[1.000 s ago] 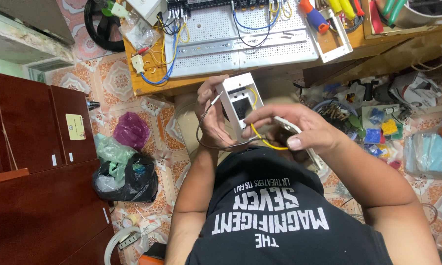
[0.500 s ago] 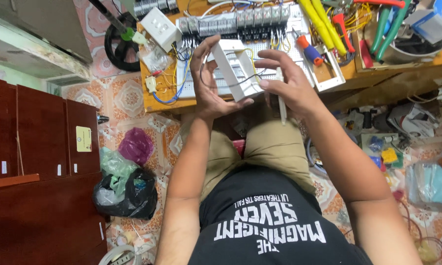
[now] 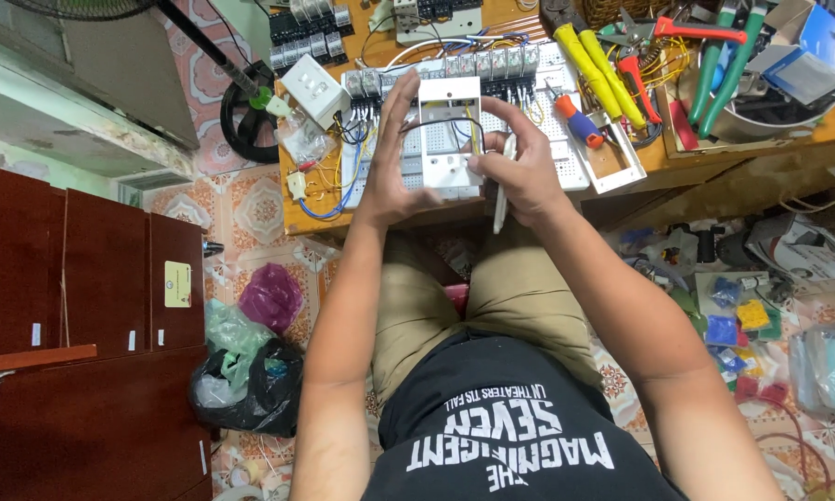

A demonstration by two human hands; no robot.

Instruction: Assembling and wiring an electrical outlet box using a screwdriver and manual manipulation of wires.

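Both hands gripped a white switch box (image 3: 448, 139) above the bench edge. Left hand (image 3: 394, 158) was spread wide, fingers curled over the box's left side and top. Right hand (image 3: 520, 172) was closed on its right side, also pinching a white pen-like tool (image 3: 500, 199) that pointed downward. Black and yellow wires (image 3: 455, 125) looped across the box. Behind it lay a white perforated panel (image 3: 566, 153). Far left, a yellow rectangular label (image 3: 177, 283) sat on the brown cabinet (image 3: 93, 269).
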